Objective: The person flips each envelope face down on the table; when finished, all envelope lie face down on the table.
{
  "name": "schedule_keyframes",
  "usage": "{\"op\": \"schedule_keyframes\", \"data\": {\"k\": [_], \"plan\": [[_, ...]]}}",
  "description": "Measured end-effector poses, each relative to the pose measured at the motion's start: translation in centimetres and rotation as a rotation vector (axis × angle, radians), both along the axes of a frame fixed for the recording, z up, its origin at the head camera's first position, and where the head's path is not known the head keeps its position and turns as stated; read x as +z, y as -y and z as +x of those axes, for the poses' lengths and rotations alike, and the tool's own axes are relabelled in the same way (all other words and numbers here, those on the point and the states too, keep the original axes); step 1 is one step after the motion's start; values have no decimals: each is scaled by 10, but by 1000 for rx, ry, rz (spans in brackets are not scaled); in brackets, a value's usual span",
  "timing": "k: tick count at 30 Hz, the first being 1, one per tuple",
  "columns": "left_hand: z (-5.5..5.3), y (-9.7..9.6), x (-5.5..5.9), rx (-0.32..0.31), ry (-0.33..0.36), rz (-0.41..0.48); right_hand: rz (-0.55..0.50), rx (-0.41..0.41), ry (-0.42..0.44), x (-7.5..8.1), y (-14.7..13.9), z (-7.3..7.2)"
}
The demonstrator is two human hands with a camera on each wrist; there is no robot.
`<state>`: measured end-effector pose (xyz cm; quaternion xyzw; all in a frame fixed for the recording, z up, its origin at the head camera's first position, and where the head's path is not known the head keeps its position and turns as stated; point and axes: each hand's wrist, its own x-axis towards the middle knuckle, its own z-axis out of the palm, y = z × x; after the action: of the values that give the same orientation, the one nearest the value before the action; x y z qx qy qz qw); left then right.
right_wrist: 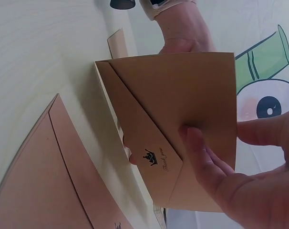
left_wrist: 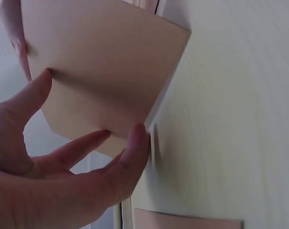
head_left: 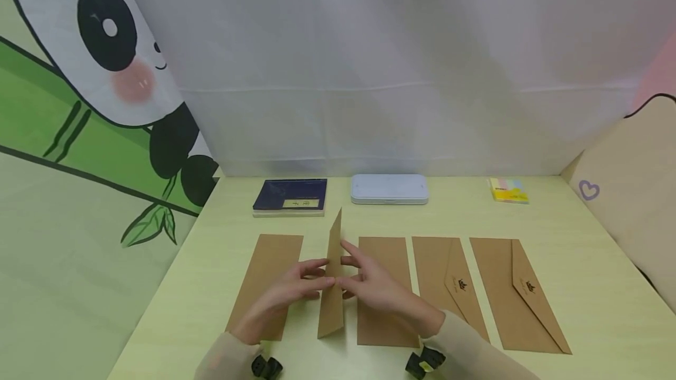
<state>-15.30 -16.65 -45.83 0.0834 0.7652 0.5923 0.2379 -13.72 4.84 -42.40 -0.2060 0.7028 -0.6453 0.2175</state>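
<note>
**Left hand (head_left: 287, 289) and right hand (head_left: 377, 289) hold a raised envelope (head_left: 331, 312) upright**

The pale table (head_left: 185, 309) runs back to a white cloth (head_left: 369, 104), with a printed panda (head_left: 127, 87) at left. A navy notebook (head_left: 287, 192), a closed pale-blue case (head_left: 389, 187) and a sticky-note pad (head_left: 509, 191) line its far side.

The leftmost envelope (head_left: 261, 271) and middle envelope (head_left: 393, 257) lie plain side up; the fourth envelope (head_left: 435, 268) and fifth envelope (head_left: 499, 286) show crown-marked flaps (whether any holds something, I cannot tell).

The raised one stands between the leftmost and middle ones, flap toward the right hand. Both hands' fingers clamp it, curled about its edges. Narrow strips of tabletop separate the three flat envelopes at right.
</note>
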Motion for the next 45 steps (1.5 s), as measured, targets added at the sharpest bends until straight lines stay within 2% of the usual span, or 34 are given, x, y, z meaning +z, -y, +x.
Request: {"op": "schedule_keyframes", "data": {"k": [8,16,27,35,45], "plan": [[2,-1,6,53,-121,-127,36,-47,-44,-5,-4,1],[4,-1,3,153,-120,-213,60,-98,-127,-14,-4,1],[2,2,0,248,-165,-292,294,-154,-308,-28,-6,-9],[1,5,0,239,-199,-393,395,-161,-285,-39,-2,-14],[4,4,1,215,-220,-477,480,-155,-247,-44,2,-18]]}}
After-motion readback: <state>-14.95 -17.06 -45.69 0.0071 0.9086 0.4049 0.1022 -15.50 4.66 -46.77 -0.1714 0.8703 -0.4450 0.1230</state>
